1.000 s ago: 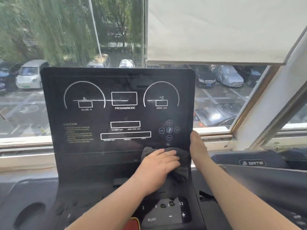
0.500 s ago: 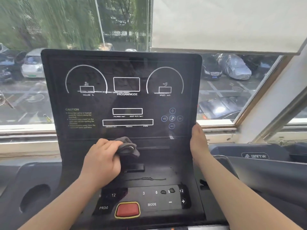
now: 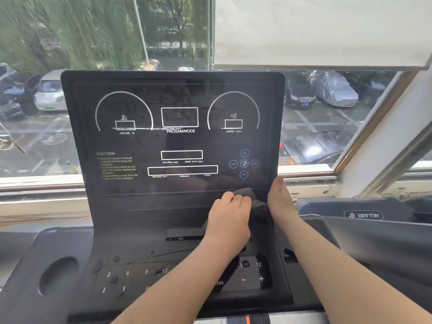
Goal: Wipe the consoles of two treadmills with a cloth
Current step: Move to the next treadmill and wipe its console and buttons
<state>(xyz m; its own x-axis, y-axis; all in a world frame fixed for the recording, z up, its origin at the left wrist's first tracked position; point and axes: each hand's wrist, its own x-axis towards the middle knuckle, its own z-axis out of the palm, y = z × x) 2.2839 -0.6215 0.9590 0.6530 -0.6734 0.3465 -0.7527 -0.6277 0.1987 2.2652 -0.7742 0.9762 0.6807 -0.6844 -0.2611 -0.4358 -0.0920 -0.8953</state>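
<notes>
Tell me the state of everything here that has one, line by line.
console: screen dark, readouts blank.
cloth: bunched, pressed on the console's lower right.
left hand: grips the cloth.
right hand: holds the console's right edge.
window blind: partly lowered.

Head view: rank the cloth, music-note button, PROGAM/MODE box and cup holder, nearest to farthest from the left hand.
1. cloth, gripped by the left hand itself.
2. music-note button, just above, right side of the console.
3. PROGAM/MODE box, upper centre.
4. cup holder, far lower left.
</notes>
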